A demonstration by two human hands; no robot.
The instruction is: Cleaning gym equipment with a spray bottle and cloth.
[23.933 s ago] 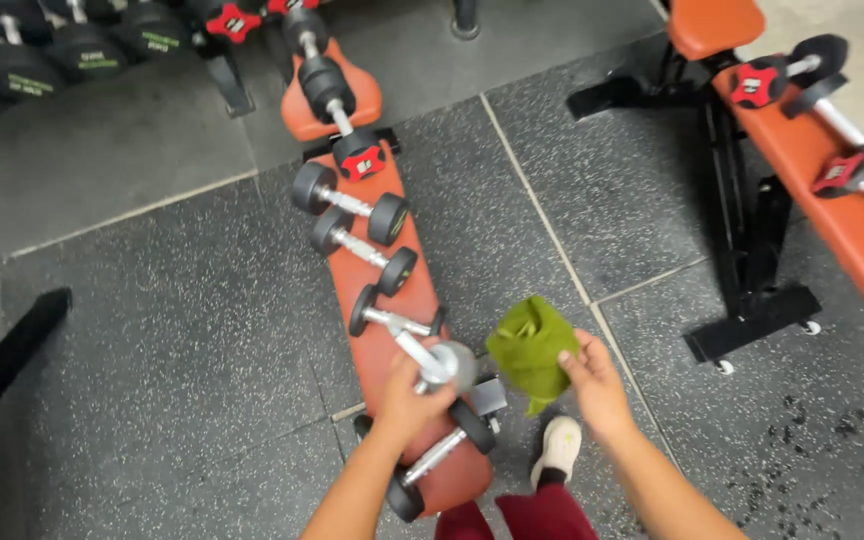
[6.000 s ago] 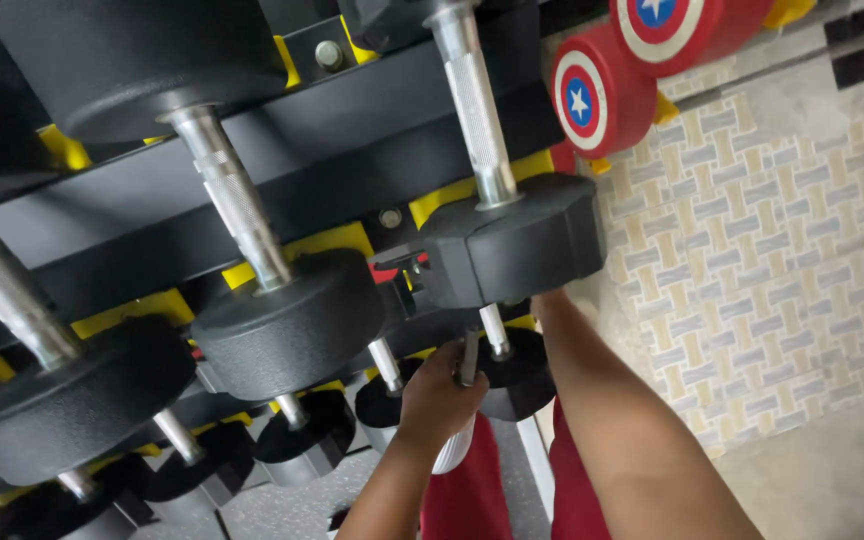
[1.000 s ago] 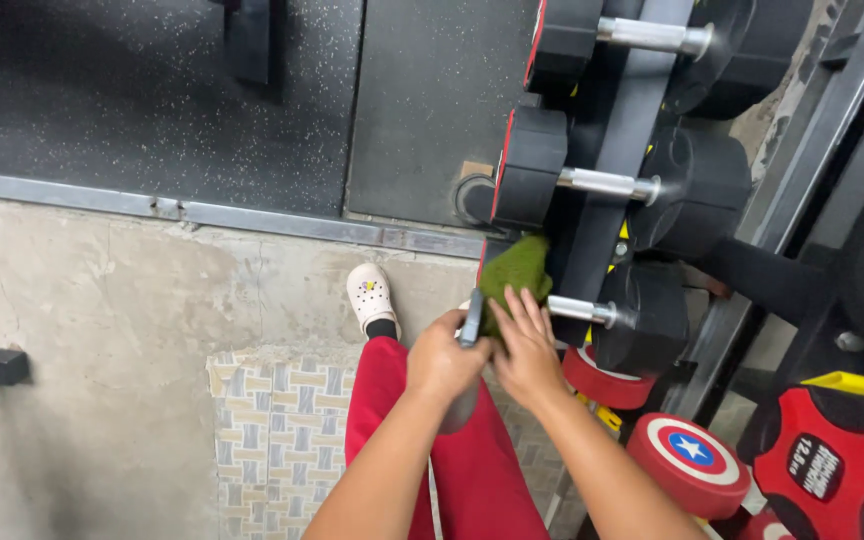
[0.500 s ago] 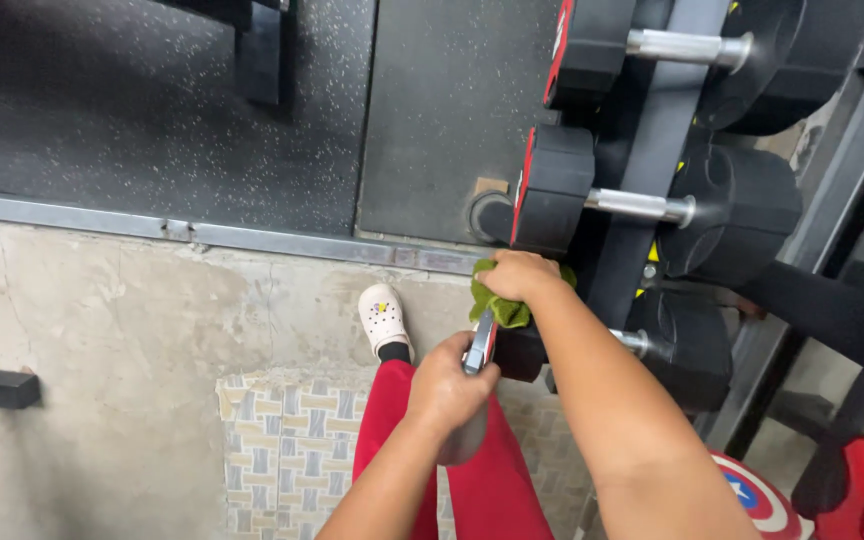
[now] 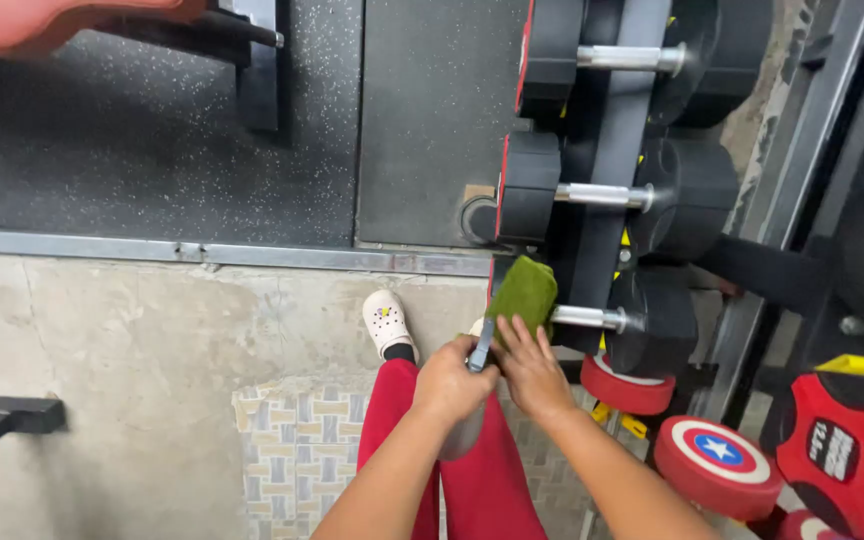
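Note:
My left hand (image 5: 452, 382) is closed around a spray bottle (image 5: 479, 346), held in front of my red trousers. Right beside it, my right hand (image 5: 530, 368) holds a green cloth (image 5: 525, 291) pressed against the end of a black dumbbell (image 5: 642, 320) on the rack. The cloth covers most of that dumbbell's near head; its chrome handle (image 5: 587, 318) shows to the right of the cloth. Two more black dumbbells, one with a handle (image 5: 602, 195) and another (image 5: 632, 58), sit higher on the same rack.
The dumbbell rack (image 5: 612, 150) fills the right side. Round red, white and blue weight plates (image 5: 717, 455) and a red kettlebell-like weight (image 5: 842, 450) lie at lower right. My white shoe (image 5: 386, 323) stands on the concrete floor. A bench base (image 5: 252, 60) is at upper left.
My right hand has drawn back and down with the cloth, from higher on the rack to the lowest dumbbell's end. The left hand keeps its hold on the spray bottle.

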